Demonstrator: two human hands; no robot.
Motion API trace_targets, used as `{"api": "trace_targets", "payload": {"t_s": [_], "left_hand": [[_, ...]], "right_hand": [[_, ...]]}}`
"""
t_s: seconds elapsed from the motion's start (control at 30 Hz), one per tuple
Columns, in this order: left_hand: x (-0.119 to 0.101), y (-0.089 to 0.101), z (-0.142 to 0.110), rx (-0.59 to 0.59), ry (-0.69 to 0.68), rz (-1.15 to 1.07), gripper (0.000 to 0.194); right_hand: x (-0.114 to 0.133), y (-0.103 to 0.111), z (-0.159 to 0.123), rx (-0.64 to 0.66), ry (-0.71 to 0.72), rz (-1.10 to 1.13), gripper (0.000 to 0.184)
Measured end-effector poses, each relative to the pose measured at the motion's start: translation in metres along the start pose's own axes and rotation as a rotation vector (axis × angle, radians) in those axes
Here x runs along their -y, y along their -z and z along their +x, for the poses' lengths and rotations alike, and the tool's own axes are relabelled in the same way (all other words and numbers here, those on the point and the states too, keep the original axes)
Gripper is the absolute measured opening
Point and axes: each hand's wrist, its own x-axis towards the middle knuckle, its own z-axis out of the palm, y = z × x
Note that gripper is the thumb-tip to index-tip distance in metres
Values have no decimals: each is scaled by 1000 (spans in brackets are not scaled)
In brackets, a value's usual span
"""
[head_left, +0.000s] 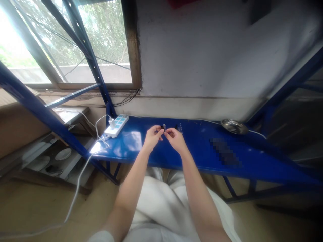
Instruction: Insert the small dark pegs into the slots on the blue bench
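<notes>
Above the blue table, my left hand and my right hand meet fingertip to fingertip. Between them is a small piece, partly dark and partly pale and see-through. Both hands are closed in a pinch around it, and the fingers cover much of it, so its kind is unclear. Just behind my right hand lie several small clear pieces on the table, with something dark beside them partly hidden by the fingers.
A white power strip with a plug and white cable sits at the table's left end. A shiny metal bowl stands at the back right. A blurred-out dark object lies nearer the front. Blue metal posts flank the table.
</notes>
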Motion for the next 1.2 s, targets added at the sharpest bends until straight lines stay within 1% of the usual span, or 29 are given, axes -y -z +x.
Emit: {"api": "trace_targets", "payload": {"t_s": [0.1,0.23,0.33,0.43,0.53,0.67,0.83,1.0,1.2], "left_hand": [[5,-3,7,-8,-39,65,19],[15,-14,23,-45,-65,173,17],[24,-27,35,-16,-58,290,19],[37,-41,43,49,-40,430,17],[52,-53,46,103,6,529,13],[71,-65,45,122,68,572,12],[88,-71,42,121,102,610,12],[99,-73,41,128,60,720,7],[110,-74,41,172,-3,903,10]], "right_hand": [[-1,5,3,-36,25,-73,25],[-7,21,8,-172,-47,-81,24],[-17,39,9,-239,-151,-132,22],[-31,54,8,-239,-290,-224,19],[-47,61,6,-228,-387,-310,13],[-67,59,5,-175,-445,-438,8],[-84,48,3,-143,-415,-527,11],[-98,39,1,-111,-422,-559,15],[-109,34,2,-84,-458,-623,17]]}}
